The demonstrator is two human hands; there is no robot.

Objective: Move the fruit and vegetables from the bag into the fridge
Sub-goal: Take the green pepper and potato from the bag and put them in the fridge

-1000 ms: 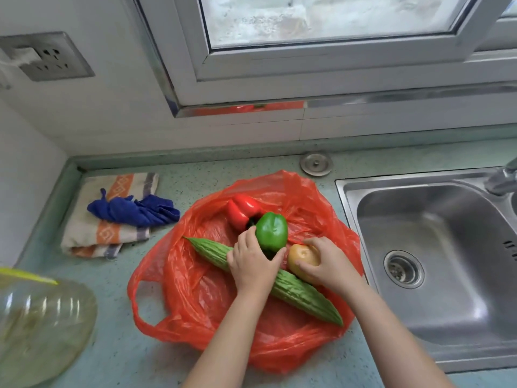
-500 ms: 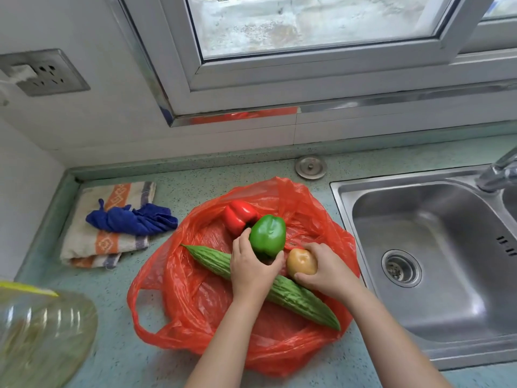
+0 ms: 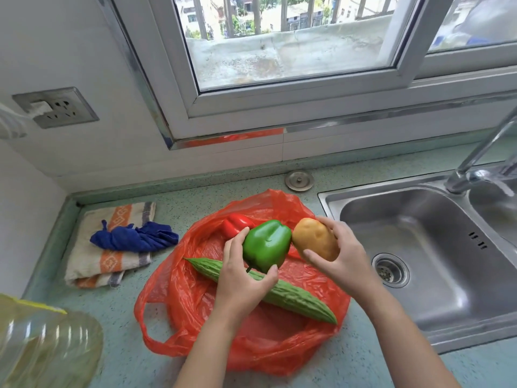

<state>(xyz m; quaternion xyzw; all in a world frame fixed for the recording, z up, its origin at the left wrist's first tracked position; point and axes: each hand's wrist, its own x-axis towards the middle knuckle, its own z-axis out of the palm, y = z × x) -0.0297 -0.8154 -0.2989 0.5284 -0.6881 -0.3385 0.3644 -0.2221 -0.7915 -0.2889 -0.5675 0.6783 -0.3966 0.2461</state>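
Both veggies are lifted clear of the red bag [image 3: 195, 303] now. Your left hand [image 3: 240, 278] curls fingers and thumb round the green pepper [image 3: 265, 245], and your right hand [image 3: 341, 259] wraps the potato [image 3: 314, 239]. The pepper looks light and slick, the potato firm and heavier, so grip each round the middle.

The bag [image 3: 251, 345] lay on the counter [image 3: 126, 298], left of the sink [image 3: 447, 275] — a gourd [image 3: 293, 298] lay across it, a pepper [image 3: 233, 224] behind; cloths [image 3: 92, 259] lay further left.
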